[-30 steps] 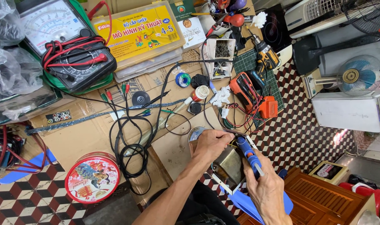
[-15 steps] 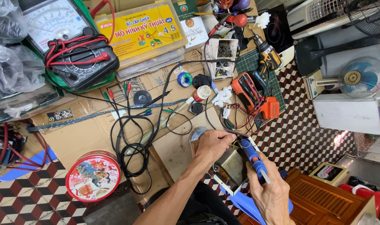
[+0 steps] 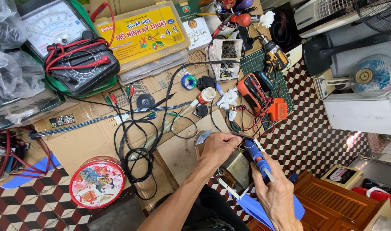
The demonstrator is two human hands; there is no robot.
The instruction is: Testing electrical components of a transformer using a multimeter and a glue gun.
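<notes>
We take the soldering iron point(image 3: 257, 159) to be light and stiff, its blue grip easy to hold like a pen, well back from the metal tip (likely hot, so never there). Our right hand point(image 3: 277, 196) is closed around that blue handle, the tip pointing far and left toward the metal transformer block point(image 3: 236, 169). That block looks heavy, rigid and sharp at its mounting flange, best steadied by its flat sides. Our left hand point(image 3: 219, 147) rests on its far top edge, fingers curled together and seemingly pinching something thin there, though we cannot tell what. The block sits at the near edge of the cardboard sheet point(image 3: 92, 141), between both hands, touching the left one. A round red tin point(image 3: 97, 182) lies well apart to the left.
</notes>
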